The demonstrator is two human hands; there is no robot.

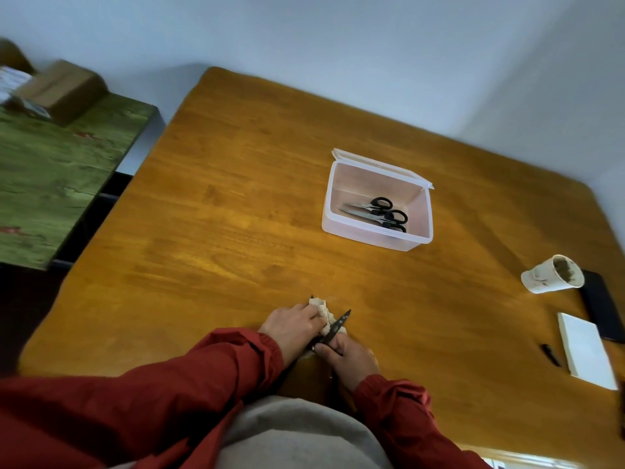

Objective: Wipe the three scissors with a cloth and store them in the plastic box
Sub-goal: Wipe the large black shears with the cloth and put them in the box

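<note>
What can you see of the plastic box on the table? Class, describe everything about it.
The plastic box is a translucent, whitish rectangular tub with rounded corners. Its hinged lid is open, standing up along the far edge. It sits upright on the wooden table, right of centre. Black-handled scissors, seemingly two pairs, lie on its floor, blades pointing left. Nothing else touches it.

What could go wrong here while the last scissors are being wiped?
The scissors are open and the left hand holds the cloth round one blade: the edge might cut through to the fingers. The other blade sticks out bare beside that hand; a slip could nick it.
</note>
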